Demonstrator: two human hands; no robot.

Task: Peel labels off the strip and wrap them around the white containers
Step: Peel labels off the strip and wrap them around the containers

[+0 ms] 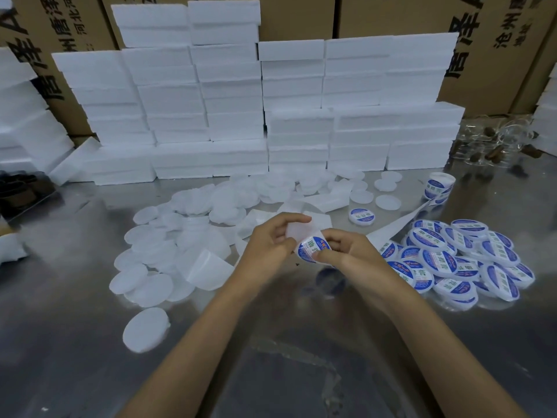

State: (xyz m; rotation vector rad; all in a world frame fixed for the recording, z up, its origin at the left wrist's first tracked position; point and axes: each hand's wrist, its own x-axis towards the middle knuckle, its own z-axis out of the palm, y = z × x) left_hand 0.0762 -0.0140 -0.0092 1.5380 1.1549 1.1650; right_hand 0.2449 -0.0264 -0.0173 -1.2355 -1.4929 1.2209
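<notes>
Fingers are doing all the work here: the left hand (271, 242) is curling round a white container (297, 233), thumb on the near side and fingertips over the top, probably so the piece isn't spinning away while the sticker is going on. The right hand (346, 251) is pinching a blue-and-white label (312, 250) against that container's side, and I'm guessing it's pressing the leading edge down so the rest can be rolled round; how much is stuck already I can't tell, since the fingers are covering the seam. Both hands are hovering just above the steel table (271, 342) rather than resting on it, which is giving room to turn the thing. Spreading out to the left is the pile of bare white containers (168, 236), sitting within easy reach of the holding hand. On the right, the labelled containers (461, 257) are heaping up near the hand that's finishing them. The label strip (398, 224) is trailing across the table between the hands and that heap, leading back toward the label roll (438, 187). Behind it all, foam boxes (241, 101) are stacking up against cardboard cartons (391, 16).
</notes>
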